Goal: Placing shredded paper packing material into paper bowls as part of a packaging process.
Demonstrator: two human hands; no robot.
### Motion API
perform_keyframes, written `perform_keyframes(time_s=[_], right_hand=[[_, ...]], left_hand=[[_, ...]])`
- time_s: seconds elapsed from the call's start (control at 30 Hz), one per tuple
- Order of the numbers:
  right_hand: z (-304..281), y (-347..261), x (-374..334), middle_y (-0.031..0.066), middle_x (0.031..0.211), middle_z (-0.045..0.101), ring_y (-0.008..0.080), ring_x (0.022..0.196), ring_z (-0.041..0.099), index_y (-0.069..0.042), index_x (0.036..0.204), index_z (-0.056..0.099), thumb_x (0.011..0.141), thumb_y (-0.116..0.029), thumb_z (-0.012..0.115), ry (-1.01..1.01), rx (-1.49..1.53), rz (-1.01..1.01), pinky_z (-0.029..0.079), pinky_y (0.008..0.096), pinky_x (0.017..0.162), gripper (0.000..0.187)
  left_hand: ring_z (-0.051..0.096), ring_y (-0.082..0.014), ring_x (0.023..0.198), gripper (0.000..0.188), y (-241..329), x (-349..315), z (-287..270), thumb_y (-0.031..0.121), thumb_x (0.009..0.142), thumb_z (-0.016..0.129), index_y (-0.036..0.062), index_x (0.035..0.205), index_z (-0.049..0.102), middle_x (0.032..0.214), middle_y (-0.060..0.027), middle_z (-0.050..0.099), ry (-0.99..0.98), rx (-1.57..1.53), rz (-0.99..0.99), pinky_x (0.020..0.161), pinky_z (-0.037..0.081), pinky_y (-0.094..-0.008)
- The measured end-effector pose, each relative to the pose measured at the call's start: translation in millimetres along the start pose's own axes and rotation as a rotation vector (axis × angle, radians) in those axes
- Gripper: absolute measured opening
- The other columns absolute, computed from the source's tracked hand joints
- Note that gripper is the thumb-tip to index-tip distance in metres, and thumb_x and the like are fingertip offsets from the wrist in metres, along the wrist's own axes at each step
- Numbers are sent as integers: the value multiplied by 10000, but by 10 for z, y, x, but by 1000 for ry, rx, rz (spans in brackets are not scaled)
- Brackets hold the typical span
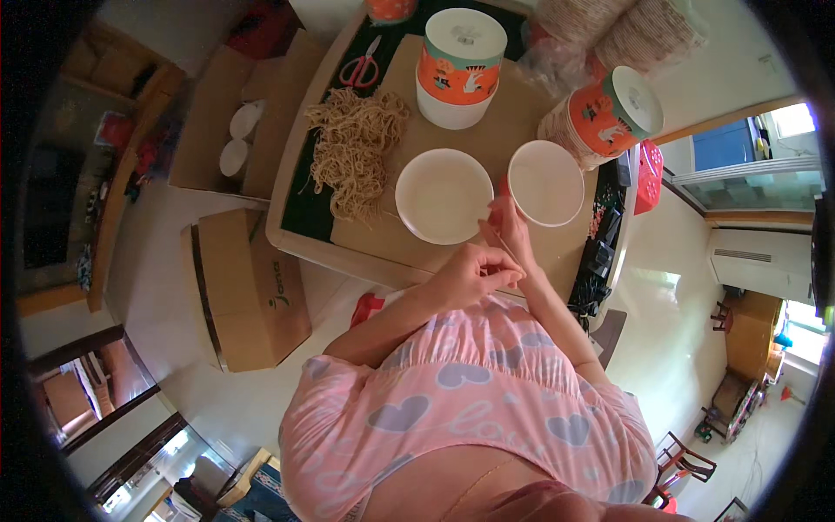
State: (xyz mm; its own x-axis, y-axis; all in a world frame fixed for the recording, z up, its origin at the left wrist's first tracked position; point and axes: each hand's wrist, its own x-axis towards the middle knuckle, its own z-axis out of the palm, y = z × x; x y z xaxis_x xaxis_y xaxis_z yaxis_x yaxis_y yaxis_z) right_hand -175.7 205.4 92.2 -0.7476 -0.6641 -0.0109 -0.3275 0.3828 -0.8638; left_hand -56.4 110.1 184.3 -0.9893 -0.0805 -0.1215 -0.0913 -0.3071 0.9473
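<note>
My right hand (509, 230) is closed at the near left side of a white paper tub (546, 184), which tilts with its open mouth toward me. Just below it, my left hand (477, 274) is closed, its fingertips pinched together near my right wrist; what they hold, if anything, is too small to make out. A second white paper tub (444, 197) stands open on the cardboard beside my hands. Left of that lies a loose heap of tan twine (355, 152).
Behind the tubs stand an upside-down stack of orange printed tubs (463, 74) and a tilted stack (609, 113). Scissors (361, 68) lie beyond the twine. Bagged stacks (648, 39) sit at the far right, black cables (596, 270) along the right edge. Cardboard boxes (248, 291) stand left of the table.
</note>
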Motion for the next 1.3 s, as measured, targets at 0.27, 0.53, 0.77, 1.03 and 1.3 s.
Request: perform_keyframes(time_s=[0.27, 0.53, 0.77, 1.03, 1.3], right_hand=[[-53, -320, 1005, 140, 865, 614, 353, 801, 603, -88, 974, 577, 822, -126, 530, -94, -517, -218, 485, 437, 672, 164], [189, -185, 1717, 115, 945, 626, 330, 871, 611, -87, 919, 621, 766, -69, 503, -294, -672, -527, 492, 448, 747, 193], [-103, -711, 503, 50, 762, 600, 116, 672, 555, -42, 991, 610, 813, -66, 578, -438, 273, -159, 456, 263, 618, 183], [-44, -192, -355, 93, 858, 656, 150, 797, 635, 61, 1002, 601, 910, -56, 506, -389, 581, 294, 524, 276, 731, 176], [-163, -74, -419, 68, 872, 661, 114, 764, 589, 28, 950, 656, 881, -46, 567, 171, 450, 211, 468, 214, 700, 135]], left_hand=[[436, -19, 505, 148, 284, -231, -615, 69, 885, 562, 18, 988, 656, 754, -37, 631, 278, -249, 67, 437, 327, -157], [491, -66, 568, 504, 0, -155, -733, 79, 921, 488, 139, 1396, 329, 832, -100, 641, 398, -371, 107, 476, 382, -183], [591, -112, 735, 312, -233, -95, -683, 54, 938, 430, 46, 1234, 527, 931, -109, 636, 546, -475, 275, 670, 501, -231], [621, -150, 845, 261, -414, -10, -647, 57, 946, 415, -7, 1122, 598, 989, -117, 640, 505, -146, 173, 780, 505, -265], [645, -210, 852, 236, -848, -239, -627, 34, 895, 504, -19, 1104, 599, 984, -146, 652, 406, 433, -60, 747, 512, -283]])
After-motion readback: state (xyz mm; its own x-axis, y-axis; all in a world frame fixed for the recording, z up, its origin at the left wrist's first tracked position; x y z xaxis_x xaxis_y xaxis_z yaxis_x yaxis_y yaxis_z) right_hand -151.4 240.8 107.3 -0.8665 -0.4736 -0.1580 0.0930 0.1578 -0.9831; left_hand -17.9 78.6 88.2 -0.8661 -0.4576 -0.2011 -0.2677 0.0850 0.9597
